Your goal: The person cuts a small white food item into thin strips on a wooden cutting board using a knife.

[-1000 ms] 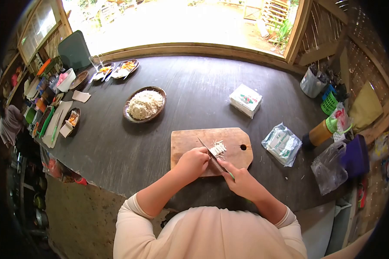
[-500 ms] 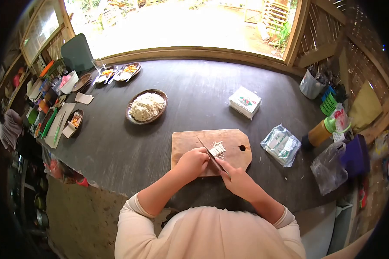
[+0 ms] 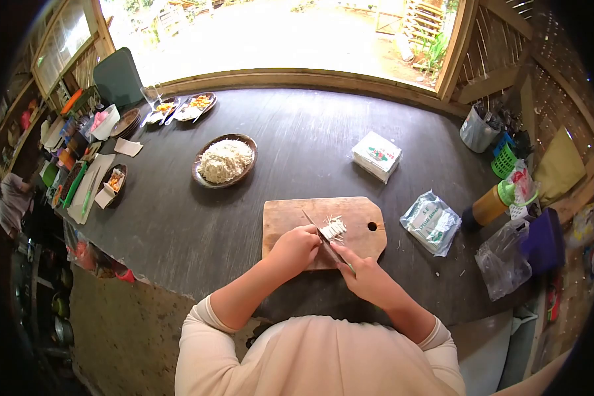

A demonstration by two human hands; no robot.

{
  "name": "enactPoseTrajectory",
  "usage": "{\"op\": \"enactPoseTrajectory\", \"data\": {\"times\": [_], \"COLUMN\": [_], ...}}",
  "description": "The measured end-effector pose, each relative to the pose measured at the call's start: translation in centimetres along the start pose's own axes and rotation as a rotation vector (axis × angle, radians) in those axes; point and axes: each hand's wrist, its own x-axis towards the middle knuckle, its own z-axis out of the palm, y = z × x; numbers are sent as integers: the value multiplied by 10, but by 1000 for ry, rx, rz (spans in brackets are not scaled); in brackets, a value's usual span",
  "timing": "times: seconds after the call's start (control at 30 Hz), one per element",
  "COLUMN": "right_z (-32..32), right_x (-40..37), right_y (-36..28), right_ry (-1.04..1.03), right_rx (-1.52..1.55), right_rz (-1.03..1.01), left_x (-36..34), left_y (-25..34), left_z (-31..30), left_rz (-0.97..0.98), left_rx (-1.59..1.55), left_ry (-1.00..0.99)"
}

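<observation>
A wooden cutting board [image 3: 285, 214] lies on the dark table in front of me. My right hand [image 3: 365, 276] grips the handle of a knife [image 3: 326, 243], whose blade slants across the board with its tip pointing up and left. Close against the blade's left side, my left hand [image 3: 298, 248] has its fingers curled together; whatever they press on is hidden. Thin white strips [image 3: 334, 229] are heaped on the board just right of the blade. Beyond the board to the left, a brown bowl [image 3: 198, 173] holds a mound of pale shreds [image 3: 224, 160].
Two packs, one white [image 3: 377, 156] and one plastic-wrapped [image 3: 431, 223], lie right of the board. A bottle [image 3: 487, 206] and a clear bag [image 3: 503, 261] stand farther right. Plates of food [image 3: 200, 104] sit at the back left. A person [image 3: 14, 201] is at the far left.
</observation>
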Motion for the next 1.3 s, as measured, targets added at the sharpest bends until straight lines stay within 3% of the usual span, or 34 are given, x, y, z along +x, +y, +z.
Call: {"op": "enactPoseTrajectory", "data": {"times": [0.2, 0.3, 0.4, 0.5, 0.6, 0.7, 0.9, 0.97, 1.3], "right_z": [11, 15, 16, 11, 7, 9, -2, 0, 23], "right_x": [7, 12, 12, 9, 4, 3, 1, 1, 13], "right_y": [4, 1, 7, 8, 2, 6, -7, 0, 18], "right_ry": [33, -2, 65, 79, 27, 68, -35, 12, 100], "right_rx": [4, -143, -163, -63, -23, -13, -31, 2, -143], "right_rz": [-45, 52, -45, -85, 13, -79, 42, -54, -70], "left_x": [1, 2, 0, -1, -2, -2, -2, -2, -1], "left_y": [0, 2, 1, 2, 5, 4, 3, 5, 1], "left_z": [-2, -3, -1, 1, 1, 2, 2, 0, -1], "left_rz": [-13, -20, -21, 7, -64, -85, -76, -70, -10], "left_rx": [-6, 44, 35, 25, 59, 59, 65, 56, 90], "left_ry": [-17, -43, -29, 20, 16, 20, 22, 15, -28]}}
